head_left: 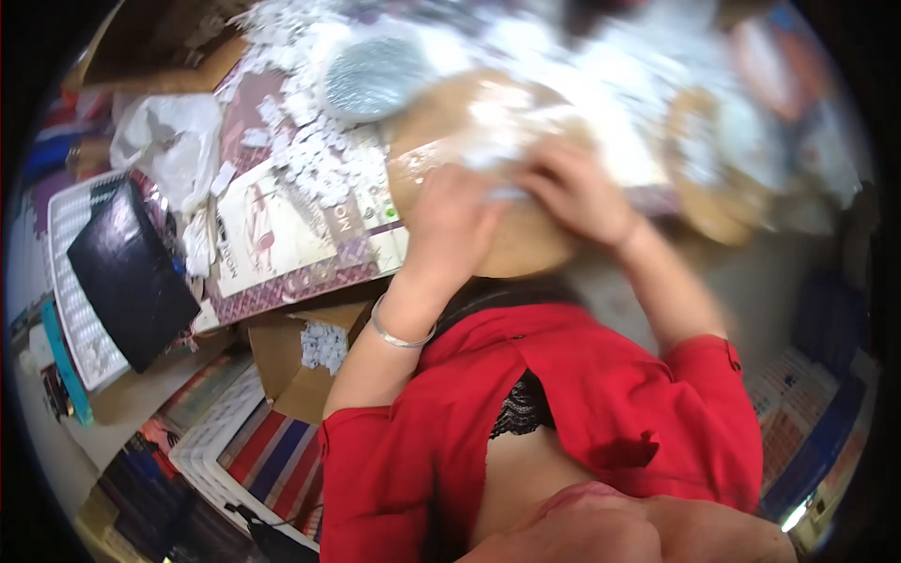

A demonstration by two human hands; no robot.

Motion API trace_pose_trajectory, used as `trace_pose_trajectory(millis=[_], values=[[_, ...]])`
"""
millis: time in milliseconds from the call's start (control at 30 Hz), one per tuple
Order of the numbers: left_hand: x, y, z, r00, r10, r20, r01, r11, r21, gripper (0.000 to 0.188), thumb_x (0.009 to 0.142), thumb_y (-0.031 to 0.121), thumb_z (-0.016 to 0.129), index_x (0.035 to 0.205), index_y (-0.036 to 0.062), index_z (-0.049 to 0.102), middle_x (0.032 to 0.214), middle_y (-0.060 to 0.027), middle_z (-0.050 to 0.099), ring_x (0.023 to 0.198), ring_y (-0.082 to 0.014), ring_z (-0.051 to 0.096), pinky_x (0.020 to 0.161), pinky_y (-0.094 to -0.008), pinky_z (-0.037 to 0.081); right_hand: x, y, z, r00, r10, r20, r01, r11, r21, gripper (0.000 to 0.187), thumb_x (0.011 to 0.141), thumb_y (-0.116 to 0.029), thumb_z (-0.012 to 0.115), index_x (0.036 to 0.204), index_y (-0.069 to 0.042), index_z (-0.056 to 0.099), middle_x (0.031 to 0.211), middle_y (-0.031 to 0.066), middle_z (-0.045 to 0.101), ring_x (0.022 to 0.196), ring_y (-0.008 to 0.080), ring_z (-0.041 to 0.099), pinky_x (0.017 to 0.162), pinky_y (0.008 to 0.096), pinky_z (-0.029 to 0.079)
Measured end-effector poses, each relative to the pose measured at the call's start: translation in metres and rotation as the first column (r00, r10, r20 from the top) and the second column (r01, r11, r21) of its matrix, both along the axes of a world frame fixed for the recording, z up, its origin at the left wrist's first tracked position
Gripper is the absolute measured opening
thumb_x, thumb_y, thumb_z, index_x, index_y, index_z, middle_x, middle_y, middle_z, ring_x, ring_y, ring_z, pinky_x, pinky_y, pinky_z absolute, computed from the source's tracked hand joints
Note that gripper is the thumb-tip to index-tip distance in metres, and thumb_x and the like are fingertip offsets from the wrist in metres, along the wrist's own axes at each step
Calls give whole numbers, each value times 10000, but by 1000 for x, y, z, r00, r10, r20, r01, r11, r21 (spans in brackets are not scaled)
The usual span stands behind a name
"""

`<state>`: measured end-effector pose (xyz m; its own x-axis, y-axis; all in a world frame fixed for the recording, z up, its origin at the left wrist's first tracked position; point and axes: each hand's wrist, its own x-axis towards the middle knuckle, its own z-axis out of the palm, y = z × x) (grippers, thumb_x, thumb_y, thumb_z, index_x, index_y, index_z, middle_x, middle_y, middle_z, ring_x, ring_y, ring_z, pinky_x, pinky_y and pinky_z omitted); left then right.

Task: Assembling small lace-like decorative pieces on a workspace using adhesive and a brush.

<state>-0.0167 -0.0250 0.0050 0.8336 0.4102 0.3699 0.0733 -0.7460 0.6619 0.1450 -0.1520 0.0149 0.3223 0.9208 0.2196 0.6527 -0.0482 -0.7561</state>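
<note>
Left hand [449,223] and right hand [574,188] bend their fingers around a blurred pale piece [507,193] — whether gripped, I cannot tell — above a brown round board [526,246], bare toward its near edge. White pieces [324,164] crowd the patterned desk [282,230] leftward; a cardboard box [286,380] sits below.

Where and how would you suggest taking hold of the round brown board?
The round brown board is probably best taken by its near rim, the grip coming from the person's side: that curved edge shows bare, while the left hand and right hand are farther in.
</note>
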Motion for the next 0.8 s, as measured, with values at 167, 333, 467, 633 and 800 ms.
trace_pose_trajectory(millis=[167, 333, 467, 633, 800], values=[[4, -4, -2, 998, 23, 54, -21, 999, -30, 215, 730, 117, 801, 903, 35, 704, 821, -104, 594, 785, -298, 584, 693, -393, 477, 11, -9, -2, 967, 128, 220, -152, 984, 96, 188, 784, 32, 692, 948, -56, 664, 880, 103, 623, 855, 302, 621, 749, 375, 518], [-8, 6, 2, 994, 36, 99, -37, 999, 12, 174, 771, 117, 771, 910, 38, 702, 847, -108, 622, 817, -295, 605, 712, -391, 491, 5, 1, 17, 957, 130, 260, -145, 989, 41, 171, 795, -19, 724, 955, -55, 675, 819, 100, 606, 767, 296, 614, 684, 378, 514], [-35, 45, 15, 887, 455, 72, -461, 868, 184, 94, 836, 89, 704, 909, 31, 692, 930, -140, 610, 899, -316, 580, 795, -417, 461, -24, 51, 33, 968, 68, 242, -90, 992, 83, 112, 844, -98, 694, 946, -58, 672, 758, 117, 634, 678, 311, 644, 615, 403, 524], [-42, 69, 11, 882, 468, -59, -437, 858, 271, 119, 834, 57, 690, 943, 13, 670, 979, -145, 585, 970, -328, 541, 848, -417, 432, -51, 134, 17, 877, 101, 470, -15, 983, -184, 99, 834, -144, 659, 909, -80, 663, 786, 125, 681, 722, 327, 682, 629, 442, 547], [-53, 59, 15, 906, 422, 14, -421, 906, -43, 88, 850, 8, 650, 937, -3, 639, 943, -139, 619, 900, -321, 594, 806, -411, 477, -28, 92, 35, 982, 25, 186, -37, 997, 62, 122, 834, -102, 680, 922, -22, 656, 794, 145, 690, 723, 240, 704, 636, 345, 569]])
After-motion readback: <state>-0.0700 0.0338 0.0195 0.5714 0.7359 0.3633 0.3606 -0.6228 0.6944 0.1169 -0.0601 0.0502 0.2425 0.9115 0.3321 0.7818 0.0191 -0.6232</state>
